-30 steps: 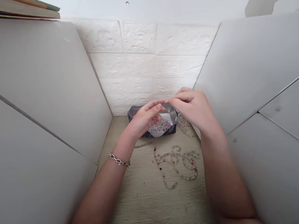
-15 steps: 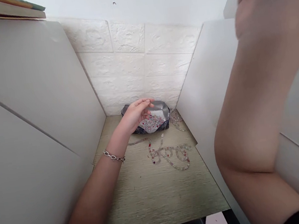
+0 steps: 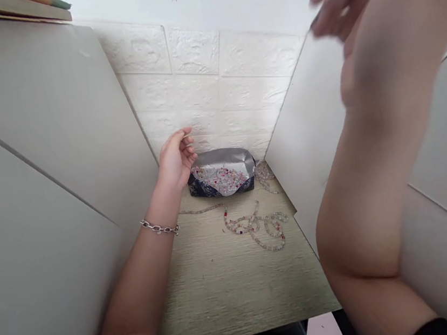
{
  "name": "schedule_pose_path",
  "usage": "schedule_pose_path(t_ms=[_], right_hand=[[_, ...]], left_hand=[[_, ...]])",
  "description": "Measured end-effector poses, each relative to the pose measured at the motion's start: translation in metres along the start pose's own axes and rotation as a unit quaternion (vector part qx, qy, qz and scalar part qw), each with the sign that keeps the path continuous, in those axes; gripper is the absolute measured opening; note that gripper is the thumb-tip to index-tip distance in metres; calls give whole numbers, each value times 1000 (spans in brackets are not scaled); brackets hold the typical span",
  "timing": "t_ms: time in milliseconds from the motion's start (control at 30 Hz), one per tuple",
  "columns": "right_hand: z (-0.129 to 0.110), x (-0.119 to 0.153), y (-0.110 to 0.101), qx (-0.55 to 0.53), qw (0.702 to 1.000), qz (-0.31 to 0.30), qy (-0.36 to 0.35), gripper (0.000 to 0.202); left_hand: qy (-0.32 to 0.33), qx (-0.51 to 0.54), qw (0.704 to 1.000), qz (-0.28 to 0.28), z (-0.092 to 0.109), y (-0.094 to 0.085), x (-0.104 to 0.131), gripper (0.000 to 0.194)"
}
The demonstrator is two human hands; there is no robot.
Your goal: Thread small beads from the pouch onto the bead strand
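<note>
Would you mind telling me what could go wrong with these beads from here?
The left hand is right by the open container, so a bump might spill the loose beads.
The strung beads lie in crossing loops on the table and could tangle if pulled.

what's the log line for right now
left hand: near foil-lined container, hold unclear | right hand: raised, blurred | loose beads: in container | bead strand: looped on table

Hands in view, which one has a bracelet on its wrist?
The left hand, beside the open box of beads: a silver chain bracelet circles its wrist. The right hand, raised high and blurred, shows a bare wrist.
</note>
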State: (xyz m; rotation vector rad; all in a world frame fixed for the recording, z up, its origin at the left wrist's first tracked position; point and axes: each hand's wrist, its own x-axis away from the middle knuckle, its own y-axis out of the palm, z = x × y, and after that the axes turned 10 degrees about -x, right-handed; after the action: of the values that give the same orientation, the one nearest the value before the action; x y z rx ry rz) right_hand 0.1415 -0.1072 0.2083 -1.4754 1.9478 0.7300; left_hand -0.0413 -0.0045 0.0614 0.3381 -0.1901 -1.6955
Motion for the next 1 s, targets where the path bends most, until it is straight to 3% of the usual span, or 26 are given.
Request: schedule_pose_path(t_ms=[33, 100, 167, 267, 367, 433, 533, 600, 700, 833, 867, 1000], right_hand=[[1, 7, 3, 67, 995, -1, -69, 27], [12, 28, 9, 148, 985, -80, 33, 21], [32, 49, 14, 193, 946, -206, 161, 18], [73, 67, 16, 142, 926, -266, 227, 15], [106, 72, 14, 14, 926, -236, 292, 17], [115, 71, 11, -81, 926, -185, 319, 19], [104, 70, 9, -119, 947, -88, 285, 24], [86, 70, 8, -105, 961, -51, 251, 23], [61, 69, 6, -122, 970, -29, 208, 17], [53, 67, 5, -133, 973, -16, 190, 14], [55, 66, 5, -147, 971, -13, 189, 13], [65, 65, 6, -153, 971, -11, 184, 13]], left_hand=[[4, -5, 1000, -4, 3, -1, 1, 18], [-2, -28, 998, -51, 10, -1, 7, 20], [-16, -63, 990, -122, 13, 1, 13, 21], [-10, -116, 976, -184, 8, 6, 15, 22], [3, -231, 951, -206, -13, 14, 1, 16], [28, -352, 906, -232, -34, 22, -11, 10], [57, -485, 834, -256, -69, 36, -22, 9], [61, -508, 807, -293, -92, 44, -21, 9], [50, -511, 827, -231, -120, 52, -10, 15], [8, -382, 914, -140, -145, 56, -2, 22], [-13, -320, 938, -131, -149, 57, -3, 24], [-60, -236, 959, -145, -160, 61, -14, 30]])
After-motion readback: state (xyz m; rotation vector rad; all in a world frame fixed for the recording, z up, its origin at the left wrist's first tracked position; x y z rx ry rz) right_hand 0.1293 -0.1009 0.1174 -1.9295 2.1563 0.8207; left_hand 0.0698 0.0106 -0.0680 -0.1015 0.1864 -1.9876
